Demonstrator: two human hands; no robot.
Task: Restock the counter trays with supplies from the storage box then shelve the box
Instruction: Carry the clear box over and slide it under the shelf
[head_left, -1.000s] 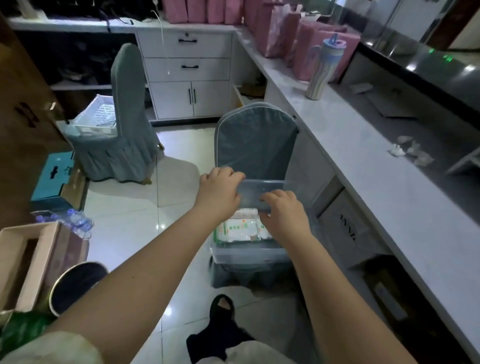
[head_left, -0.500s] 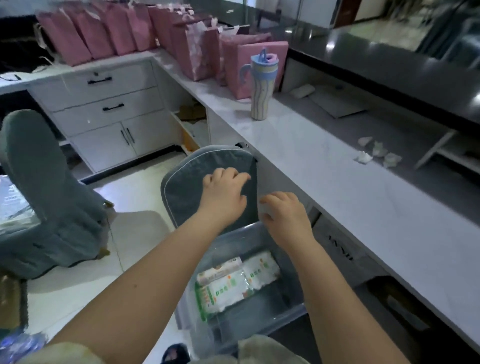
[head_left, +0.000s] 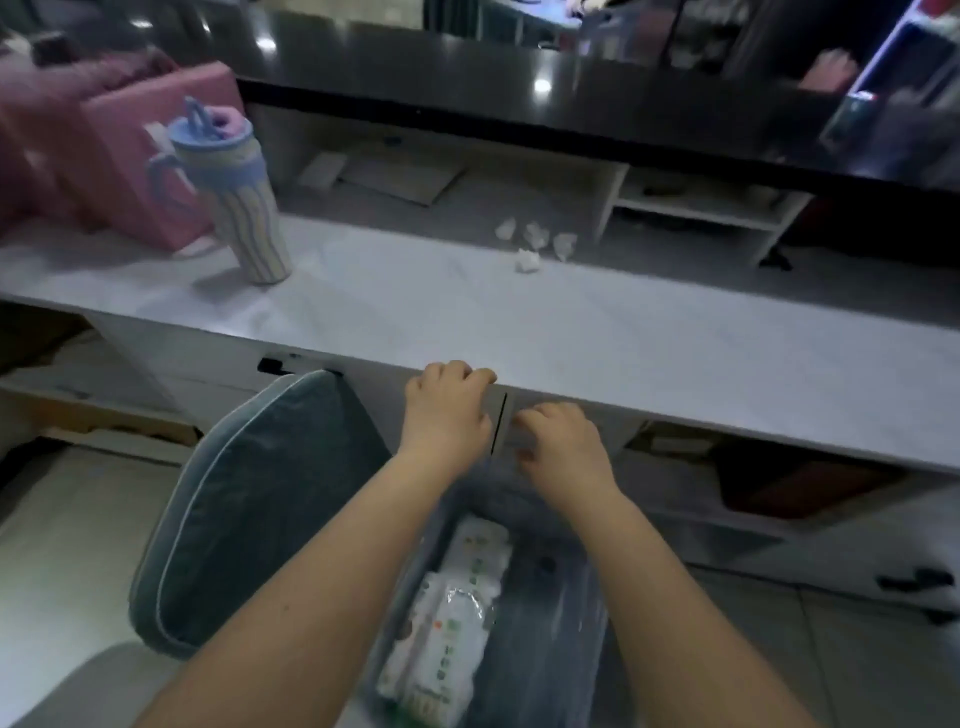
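A: Left hand (head_left: 447, 415) and right hand (head_left: 563, 441) both curl shut over the far rim of the clear storage box (head_left: 550, 613), just below the bench (head_left: 571, 332) edge; wipe packs (head_left: 447, 618) lie inside.

B: Head view only; I'd lift level, clear the bench edge, keep away from the chair back (head_left: 260, 499) left of the box.

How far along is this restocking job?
Early on, it seems. Both hands, left and right, grip the far rim of the clear box, wipe packs inside. No packs lie on the counter. Restocking and shelving remain.
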